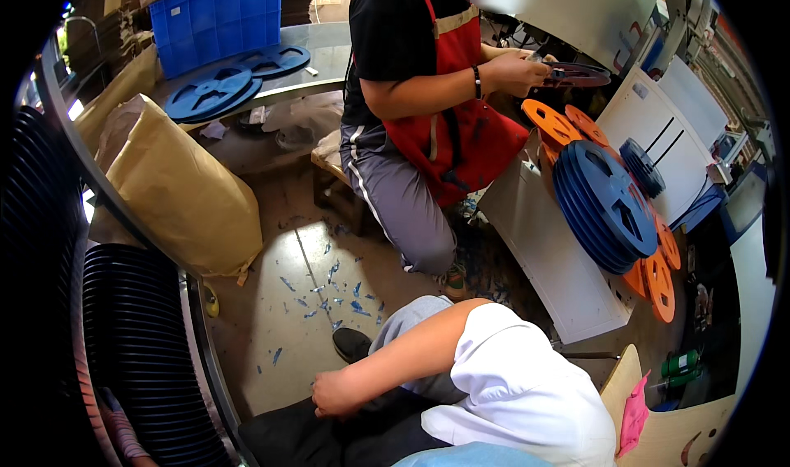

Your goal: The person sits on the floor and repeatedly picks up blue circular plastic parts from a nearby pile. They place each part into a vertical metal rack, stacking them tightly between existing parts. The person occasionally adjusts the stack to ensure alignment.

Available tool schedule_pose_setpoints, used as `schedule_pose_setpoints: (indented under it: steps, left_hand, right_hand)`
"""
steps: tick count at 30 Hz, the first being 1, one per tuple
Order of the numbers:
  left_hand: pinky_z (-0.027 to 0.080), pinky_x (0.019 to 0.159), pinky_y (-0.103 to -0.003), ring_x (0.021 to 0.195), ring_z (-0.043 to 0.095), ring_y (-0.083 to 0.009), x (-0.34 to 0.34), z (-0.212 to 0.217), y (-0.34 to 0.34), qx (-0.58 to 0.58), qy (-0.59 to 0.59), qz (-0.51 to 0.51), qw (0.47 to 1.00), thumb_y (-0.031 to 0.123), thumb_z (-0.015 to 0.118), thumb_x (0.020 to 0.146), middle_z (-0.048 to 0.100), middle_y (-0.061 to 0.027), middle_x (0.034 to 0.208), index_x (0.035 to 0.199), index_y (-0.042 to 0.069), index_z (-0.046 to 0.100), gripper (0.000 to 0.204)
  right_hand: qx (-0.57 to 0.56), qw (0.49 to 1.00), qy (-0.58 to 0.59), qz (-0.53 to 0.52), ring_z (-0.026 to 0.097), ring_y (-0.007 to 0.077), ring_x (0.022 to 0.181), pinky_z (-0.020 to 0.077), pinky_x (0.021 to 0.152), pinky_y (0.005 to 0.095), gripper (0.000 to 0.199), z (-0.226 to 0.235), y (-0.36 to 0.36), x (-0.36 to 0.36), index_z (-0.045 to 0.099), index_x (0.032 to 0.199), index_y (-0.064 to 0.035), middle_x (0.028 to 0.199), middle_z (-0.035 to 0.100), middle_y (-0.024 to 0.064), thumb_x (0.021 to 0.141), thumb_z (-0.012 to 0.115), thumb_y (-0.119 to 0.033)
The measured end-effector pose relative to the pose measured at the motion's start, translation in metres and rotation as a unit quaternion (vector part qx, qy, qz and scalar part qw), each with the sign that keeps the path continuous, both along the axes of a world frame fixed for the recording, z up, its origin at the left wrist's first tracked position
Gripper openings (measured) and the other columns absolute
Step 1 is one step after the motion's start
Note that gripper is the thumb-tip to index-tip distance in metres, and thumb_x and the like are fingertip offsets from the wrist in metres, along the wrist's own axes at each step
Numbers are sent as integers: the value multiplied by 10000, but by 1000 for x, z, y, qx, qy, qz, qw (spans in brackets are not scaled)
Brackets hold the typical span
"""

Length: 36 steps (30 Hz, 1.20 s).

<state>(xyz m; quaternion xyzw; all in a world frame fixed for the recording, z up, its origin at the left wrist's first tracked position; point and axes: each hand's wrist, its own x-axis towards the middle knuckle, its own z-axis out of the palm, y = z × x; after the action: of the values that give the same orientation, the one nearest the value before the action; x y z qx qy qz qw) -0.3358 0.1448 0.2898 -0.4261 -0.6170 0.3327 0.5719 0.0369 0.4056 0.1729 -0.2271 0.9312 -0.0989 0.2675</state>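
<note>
My right hand [333, 394] rests on the dark trousers over my lap, its fingers loosely curled. Nothing shows in it. The bare forearm leads back to a white sleeve [510, 360]. My left hand is not in view. Across from me a seated co-worker in a red apron [457, 146] bends over a dark reel [580, 75]. Both of the co-worker's hands [520, 72] are close together at that reel, around a small item too small to name.
Blue reels [605, 195] and orange reels [658, 286] are stacked beside the white machine casing [568, 278]. Rows of black reels [144, 343] line the left. Behind stand a paper sack [181, 187] and a blue crate [216, 27]. Blue scraps [360, 307] litter the floor.
</note>
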Motion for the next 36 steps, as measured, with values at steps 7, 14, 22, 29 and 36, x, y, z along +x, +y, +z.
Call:
schedule_pose_setpoints:
  steps: [7, 14, 22, 29, 36]
  left_hand:
    - [371, 1102, -313, 1296, 499, -248, -151, -128, -114, 51, -142, 255, 955, 390, 433, 1015, 494, -175, 1430, 1415, 17, 449, 547]
    - [281, 1159, -293, 1382, 396, -226, 12, -12, 6, 235, -484, 381, 752, 418, 415, 1023, 399, -142, 1513, 1454, 38, 391, 575]
    - [210, 1200, -303, 1445, 292, -193, -4, -7, 18, 157, -407, 443, 783, 293, 367, 1041, 318, -123, 1563, 1500, 42, 298, 528]
    - [192, 1209, -290, 1464, 247, -174, 25, 19, 37, 162, -453, 466, 743, 284, 347, 1043, 270, -117, 1586, 1509, 13, 253, 547]
    - [162, 1214, -347, 1455, 258, -198, -33, -26, -11, 58, -336, 507, 792, 301, 309, 1045, 287, -114, 1574, 1525, 49, 213, 551]
  right_hand:
    - [-22, 999, 24, 18, 632, 293, 1010, 482, 810, 439, 434, 1, -12, -14, 648, 1077, -133, 995, 675, 82, 792, 687, -458]
    - [-20, 999, 17, 35, 642, 273, 972, 485, 777, 438, 425, 2, 1, 15, 638, 1053, -134, 970, 665, 61, 785, 694, -459]
    - [-28, 999, 21, 24, 669, 310, 982, 517, 804, 456, 471, 10, -3, 9, 645, 1142, -121, 972, 708, 96, 807, 689, -448]
    - [-35, 999, 25, 17, 675, 319, 959, 530, 772, 459, 466, 3, -4, 11, 649, 1117, -112, 943, 708, 97, 803, 692, -454]
    - [-28, 999, 26, 21, 657, 292, 964, 502, 782, 445, 427, 9, -8, 6, 643, 1059, -122, 958, 682, 75, 801, 686, -458]
